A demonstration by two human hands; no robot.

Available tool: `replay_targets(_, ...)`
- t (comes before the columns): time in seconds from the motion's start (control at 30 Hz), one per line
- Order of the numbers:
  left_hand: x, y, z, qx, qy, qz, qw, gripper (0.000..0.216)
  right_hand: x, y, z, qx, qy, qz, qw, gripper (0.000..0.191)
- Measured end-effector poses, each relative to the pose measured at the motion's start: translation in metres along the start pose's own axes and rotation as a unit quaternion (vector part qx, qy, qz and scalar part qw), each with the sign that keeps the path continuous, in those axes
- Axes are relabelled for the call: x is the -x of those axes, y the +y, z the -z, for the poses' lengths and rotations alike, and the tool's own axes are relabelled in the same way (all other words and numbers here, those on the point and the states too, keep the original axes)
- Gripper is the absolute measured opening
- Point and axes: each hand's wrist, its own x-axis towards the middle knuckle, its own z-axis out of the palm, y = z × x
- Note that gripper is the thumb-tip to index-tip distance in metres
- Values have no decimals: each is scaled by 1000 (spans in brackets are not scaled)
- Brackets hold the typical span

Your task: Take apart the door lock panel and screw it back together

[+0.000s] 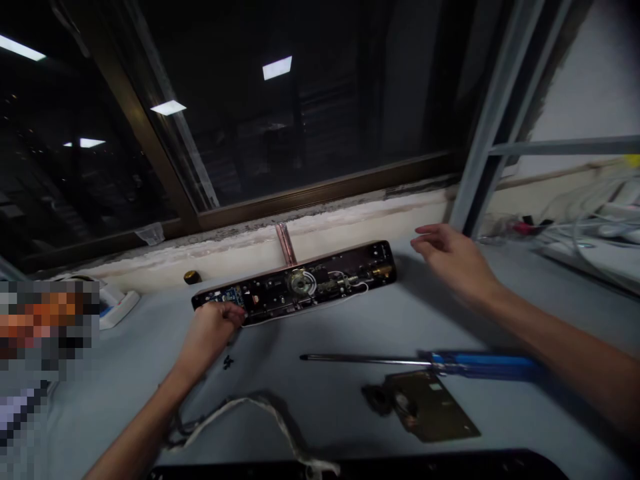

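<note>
The left hand (213,327) reaches forward from a bare forearm, knuckles up, its fingers curled shut on the left end of the opened electronic lock panel (300,283), just beside a small blue circuit board. The panel lies lengthwise on the grey table (340,320), close under the window sill, its inner workings facing up. The right hand (453,257) hovers palm down near the panel's right end, clear of it, with the fingers loosely spread and holding nothing. Nearer the body lie a blue-handled screwdriver (450,363) and a brass-coloured plate (430,407); a pale patch on the plate is too small to read.
</note>
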Motion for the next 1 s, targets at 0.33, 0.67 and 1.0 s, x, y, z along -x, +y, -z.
replay_targets(0.33, 2, 6, 1, -61, 13, -15, 998, 22, 2, 7, -14, -104, -61, -9, 993, 29)
replay_targets(0.67, -2, -5, 1, -50, -7, -51, 997, 24, 6, 13, -20, -126, -171, 29, 977, 33)
replay_targets(1.0, 5, 7, -2, -64, 16, -2, 998, 26, 9, 12, -20, -104, -195, 35, 975, 36)
